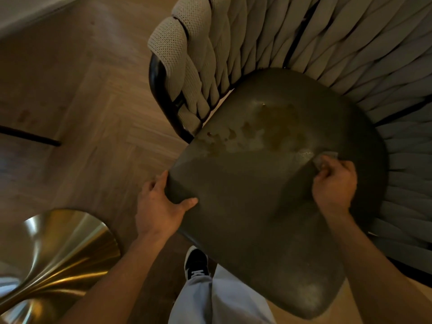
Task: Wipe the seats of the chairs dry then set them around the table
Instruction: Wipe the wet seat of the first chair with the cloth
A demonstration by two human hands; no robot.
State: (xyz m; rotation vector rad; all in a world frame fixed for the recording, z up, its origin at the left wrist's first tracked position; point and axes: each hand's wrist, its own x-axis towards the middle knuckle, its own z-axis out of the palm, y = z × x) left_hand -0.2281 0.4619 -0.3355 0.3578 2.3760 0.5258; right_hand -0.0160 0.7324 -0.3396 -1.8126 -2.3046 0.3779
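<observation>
I see the chair [280, 113] standing on the wood floor [81, 90], its dark seat [245, 195] smooth, stiff and probably slippery where wet patches [268, 127] lie toward the back edge. My left hand [161, 204] grips the seat's front left corner, a sound hold for steadying. My right hand [334, 181] pinches a cloth [325, 157], soft and mostly hidden under the fingers. The chair's legs are hidden, so I cannot judge its weight; only a brass base [58, 253] of the desk shows.

Home or restaurant dining area: herringbone wood floor [77, 90], woven-back chair [268, 43], brass table base [58, 258].
</observation>
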